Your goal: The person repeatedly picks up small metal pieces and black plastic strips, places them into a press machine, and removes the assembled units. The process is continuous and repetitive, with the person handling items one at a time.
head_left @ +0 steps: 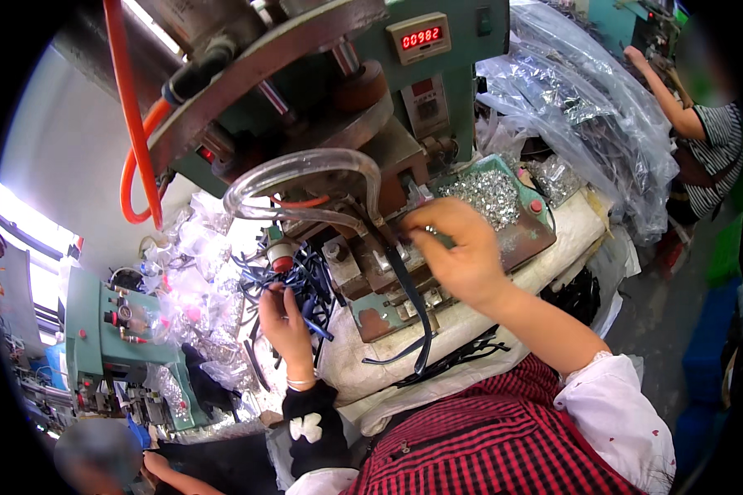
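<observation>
My left hand (286, 330) is beside a red push button (281, 262), fingers stretched up and a little apart, holding nothing I can see. Over the press bed, the fingers of my right hand (466, 260) are pinched together; a tiny shiny bit shows at the fingertips, too small to name. A black strap (409, 289) runs from the die (381, 260) under the press head, bends over the front edge and hangs down with a loop. To the right of my right hand lies a heap of small silvery metal pieces (491, 198) in a green tray (545, 221).
A clear hose (305, 161) arches in front of the press head (347, 107). Dark straps (305, 289) are piled left of the die, and more black straps (458, 355) lie along the cloth-covered front edge. Plastic bags (198, 289) fill the left side. Co-workers sit at lower left and upper right.
</observation>
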The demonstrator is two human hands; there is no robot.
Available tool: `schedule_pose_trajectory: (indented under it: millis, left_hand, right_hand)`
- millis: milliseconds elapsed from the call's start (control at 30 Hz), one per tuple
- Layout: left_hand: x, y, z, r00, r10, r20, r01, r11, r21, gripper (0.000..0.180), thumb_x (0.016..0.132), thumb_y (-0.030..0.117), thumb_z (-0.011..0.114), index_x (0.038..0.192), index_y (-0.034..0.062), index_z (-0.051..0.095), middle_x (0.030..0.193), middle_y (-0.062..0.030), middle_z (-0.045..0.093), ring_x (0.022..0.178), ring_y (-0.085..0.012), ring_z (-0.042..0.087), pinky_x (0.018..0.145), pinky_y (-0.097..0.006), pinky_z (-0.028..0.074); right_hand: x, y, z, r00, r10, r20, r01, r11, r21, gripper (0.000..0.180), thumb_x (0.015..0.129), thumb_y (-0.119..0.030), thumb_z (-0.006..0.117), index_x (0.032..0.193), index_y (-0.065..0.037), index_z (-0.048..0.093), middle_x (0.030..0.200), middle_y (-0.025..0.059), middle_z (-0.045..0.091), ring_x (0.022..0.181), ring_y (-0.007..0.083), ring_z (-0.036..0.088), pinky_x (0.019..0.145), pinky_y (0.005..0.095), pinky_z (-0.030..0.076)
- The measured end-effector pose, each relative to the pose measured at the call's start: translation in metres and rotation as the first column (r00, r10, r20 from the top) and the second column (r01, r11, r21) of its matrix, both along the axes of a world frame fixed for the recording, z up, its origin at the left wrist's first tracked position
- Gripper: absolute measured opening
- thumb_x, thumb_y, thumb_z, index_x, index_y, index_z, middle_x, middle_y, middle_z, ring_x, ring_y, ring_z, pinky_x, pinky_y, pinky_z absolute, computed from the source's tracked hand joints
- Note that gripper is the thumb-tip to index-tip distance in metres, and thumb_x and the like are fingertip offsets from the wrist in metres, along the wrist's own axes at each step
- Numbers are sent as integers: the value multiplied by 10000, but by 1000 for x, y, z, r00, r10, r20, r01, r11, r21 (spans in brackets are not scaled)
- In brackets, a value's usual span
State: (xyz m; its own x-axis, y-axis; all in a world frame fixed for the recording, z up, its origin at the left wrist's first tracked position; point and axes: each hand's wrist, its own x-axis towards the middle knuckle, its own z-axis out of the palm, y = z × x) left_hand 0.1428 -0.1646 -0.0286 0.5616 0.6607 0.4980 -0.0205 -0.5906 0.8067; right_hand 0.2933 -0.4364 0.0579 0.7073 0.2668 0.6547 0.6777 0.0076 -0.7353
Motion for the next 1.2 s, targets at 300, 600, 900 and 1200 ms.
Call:
schedule_pose_trajectory:
  millis: [300, 600, 900, 1200]
  left_hand:
    - [-7, -82, 84, 949, -138, 285, 159, 986, -53, 168, 915, -137, 602, 1063, -65, 635, 1033, -162, 684, 956, -209, 656, 850, -287, 528]
    - [16, -134, 110, 864, -503, -35, 354, 556, 752, 235, 756, 27, 822, 971, 23, 728, 988, -160, 731, 703, -215, 673, 568, -294, 493]
    - [52, -130, 86, 844, -532, 62, 236, 474, 848, 193, 759, 79, 826, 909, 66, 706, 967, -90, 734, 536, -94, 555, 456, -226, 383]
    - [21, -142, 102, 894, -434, -108, 382, 614, 691, 270, 729, -6, 797, 992, 27, 748, 1076, -168, 750, 676, -191, 668, 546, -279, 496]
  right_hand:
    - [-23, 22, 6, 833, 254, -491, -111, 947, 302, 419, 877, 8, 690, 1270, 32, 546, 1067, 94, 708, 968, 105, 660, 884, 250, 493]
    - [-31, -10, 32, 783, 382, -491, -343, 924, 171, 521, 920, 19, 635, 1413, 36, 467, 1332, 114, 601, 1189, 165, 586, 1044, 312, 445]
    - [44, -87, -79, 869, -452, -204, 409, 886, -220, 307, 856, -10, 659, 1161, -44, 674, 1136, 102, 691, 1031, 240, 643, 921, 332, 486]
    - [21, -76, -85, 851, -450, 271, 522, 665, -535, 116, 759, -95, 774, 839, -72, 694, 884, 92, 628, 926, 320, 586, 793, 435, 476]
